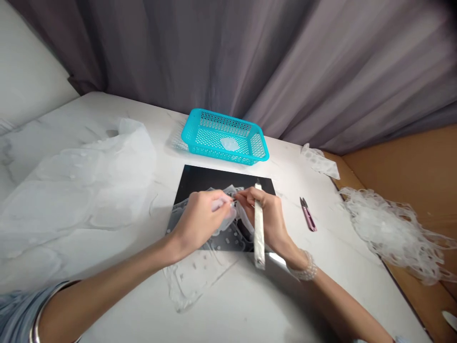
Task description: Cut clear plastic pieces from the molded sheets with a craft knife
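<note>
My left hand (pixel 202 216) is closed in a pinch on a piece of sheer white fabric (pixel 223 224) with small white dots. My right hand (pixel 267 212) has a slim tool with a white-wrapped handle (pixel 259 233) tucked between its fingers, its dark tip pointing away from me. The right thumb and fingertips also pinch at the fabric, close to the left fingertips; a small dark thing shows there, too small to make out. Beneath both hands lies a black board (pixel 200 178). More of the sheer fabric spreads over the board and past its near edge.
A turquoise basket (pixel 224 156) holding a small white piece stands behind the board. Pink thread snips (pixel 309 215) lie to the right. A heap of sheer white fabric (pixel 89 181) covers the left side. White fabric scraps (pixel 321 162) and tangled strips (pixel 392 233) lie along the right edge.
</note>
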`<state>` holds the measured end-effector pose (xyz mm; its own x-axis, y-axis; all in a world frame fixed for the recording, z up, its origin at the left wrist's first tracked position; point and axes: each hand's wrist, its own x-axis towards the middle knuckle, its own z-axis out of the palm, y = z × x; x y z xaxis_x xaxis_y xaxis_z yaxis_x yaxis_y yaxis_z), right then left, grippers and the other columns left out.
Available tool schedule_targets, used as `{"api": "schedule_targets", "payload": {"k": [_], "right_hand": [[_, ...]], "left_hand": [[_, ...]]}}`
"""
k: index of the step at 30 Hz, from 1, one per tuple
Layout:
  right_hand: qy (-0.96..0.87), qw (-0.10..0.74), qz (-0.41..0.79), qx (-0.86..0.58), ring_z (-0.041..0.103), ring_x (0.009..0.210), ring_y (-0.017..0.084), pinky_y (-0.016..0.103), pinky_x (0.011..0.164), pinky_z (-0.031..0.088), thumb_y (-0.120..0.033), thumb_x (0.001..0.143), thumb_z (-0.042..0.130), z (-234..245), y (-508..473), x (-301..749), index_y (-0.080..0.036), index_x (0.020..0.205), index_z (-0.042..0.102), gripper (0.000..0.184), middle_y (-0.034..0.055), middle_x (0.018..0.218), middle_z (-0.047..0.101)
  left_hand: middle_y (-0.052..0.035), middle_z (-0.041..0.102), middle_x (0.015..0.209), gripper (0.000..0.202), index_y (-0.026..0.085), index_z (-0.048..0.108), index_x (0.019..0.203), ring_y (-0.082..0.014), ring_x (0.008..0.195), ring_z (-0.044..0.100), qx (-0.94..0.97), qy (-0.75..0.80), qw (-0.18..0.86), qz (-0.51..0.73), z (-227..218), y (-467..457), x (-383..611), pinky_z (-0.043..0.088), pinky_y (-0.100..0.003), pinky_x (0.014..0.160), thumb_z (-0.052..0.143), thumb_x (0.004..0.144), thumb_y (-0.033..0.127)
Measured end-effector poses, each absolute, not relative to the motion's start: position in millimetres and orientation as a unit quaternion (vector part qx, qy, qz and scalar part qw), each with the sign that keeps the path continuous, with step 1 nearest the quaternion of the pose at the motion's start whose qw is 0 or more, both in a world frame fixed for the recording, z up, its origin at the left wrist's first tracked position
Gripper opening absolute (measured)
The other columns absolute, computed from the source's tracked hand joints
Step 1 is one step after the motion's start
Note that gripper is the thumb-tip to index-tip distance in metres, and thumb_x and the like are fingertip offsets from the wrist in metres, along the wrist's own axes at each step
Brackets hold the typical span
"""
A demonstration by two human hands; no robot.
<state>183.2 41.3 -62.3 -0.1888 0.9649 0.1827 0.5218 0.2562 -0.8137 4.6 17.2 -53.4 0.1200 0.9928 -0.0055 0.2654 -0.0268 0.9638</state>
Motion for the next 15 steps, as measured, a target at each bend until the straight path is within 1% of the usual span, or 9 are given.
{"api": "schedule_targets", "payload": {"k": [2, 5, 7, 10, 12, 15], "right_hand": [[-0.719, 0.334, 0.237, -0.562, 0.052, 0.062, 0.015, 0.028, 0.059, 0.039, -0.032, 0.082, 0.060, -70, 52, 199, -0.022, 0.059, 0.032, 0.037, 0.0001, 0.059, 0.054], [-0.713, 0.326, 0.219, -0.581, 0.057, 0.059, 0.018, 0.029, 0.057, 0.039, -0.033, 0.080, 0.062, -72, 67, 220, -0.023, 0.059, 0.035, 0.036, 0.0009, 0.056, 0.056], [-0.720, 0.314, 0.202, -0.585, 0.062, 0.064, 0.021, 0.030, 0.060, 0.040, -0.033, 0.081, 0.062, -64, 70, 225, -0.023, 0.060, 0.036, 0.035, 0.0029, 0.062, 0.062], [-0.726, 0.321, 0.194, -0.576, 0.068, 0.080, 0.025, 0.033, 0.068, 0.044, -0.032, 0.084, 0.062, -42, 62, 216, -0.023, 0.063, 0.038, 0.033, 0.0076, 0.080, 0.072], [-0.718, 0.353, 0.261, -0.541, 0.068, 0.087, 0.024, 0.033, 0.072, 0.046, -0.033, 0.086, 0.063, -26, 51, 204, -0.023, 0.065, 0.037, 0.035, 0.0094, 0.094, 0.074], [-0.676, 0.376, 0.439, -0.456, 0.068, 0.093, 0.022, 0.032, 0.076, 0.050, -0.032, 0.085, 0.067, -13, 37, 184, -0.023, 0.067, 0.034, 0.039, 0.0084, 0.105, 0.074]], "left_hand": [[-0.0043, 0.076, 0.090, 0.016, 0.019, 0.074, 0.090, -0.0207, 0.085, 0.069, 0.549, 0.531, 0.453, 0.460, -51, 22, -3, 0.049, -0.028, 0.074, 0.064, 0.084, 0.030], [-0.0066, 0.077, 0.096, 0.023, 0.018, 0.072, 0.097, -0.0222, 0.095, 0.070, 0.450, 0.486, 0.547, 0.511, -50, 30, -14, 0.052, -0.030, 0.084, 0.070, 0.083, 0.036], [-0.0077, 0.077, 0.098, 0.026, 0.018, 0.072, 0.100, -0.0229, 0.098, 0.070, 0.404, 0.449, 0.606, 0.518, -49, 32, -19, 0.052, -0.031, 0.085, 0.071, 0.083, 0.038], [-0.0090, 0.077, 0.096, 0.030, 0.018, 0.071, 0.105, -0.0238, 0.096, 0.071, 0.376, 0.402, 0.664, 0.506, -46, 30, -19, 0.052, -0.031, 0.082, 0.066, 0.087, 0.042], [-0.0087, 0.077, 0.093, 0.032, 0.019, 0.071, 0.108, -0.0233, 0.093, 0.071, 0.366, 0.373, 0.696, 0.492, -42, 27, -17, 0.053, -0.030, 0.079, 0.063, 0.089, 0.043], [-0.0052, 0.077, 0.096, 0.029, 0.022, 0.071, 0.111, -0.0180, 0.089, 0.071, 0.354, 0.342, 0.721, 0.487, -37, 24, -16, 0.052, -0.024, 0.075, 0.062, 0.090, 0.041]]}}
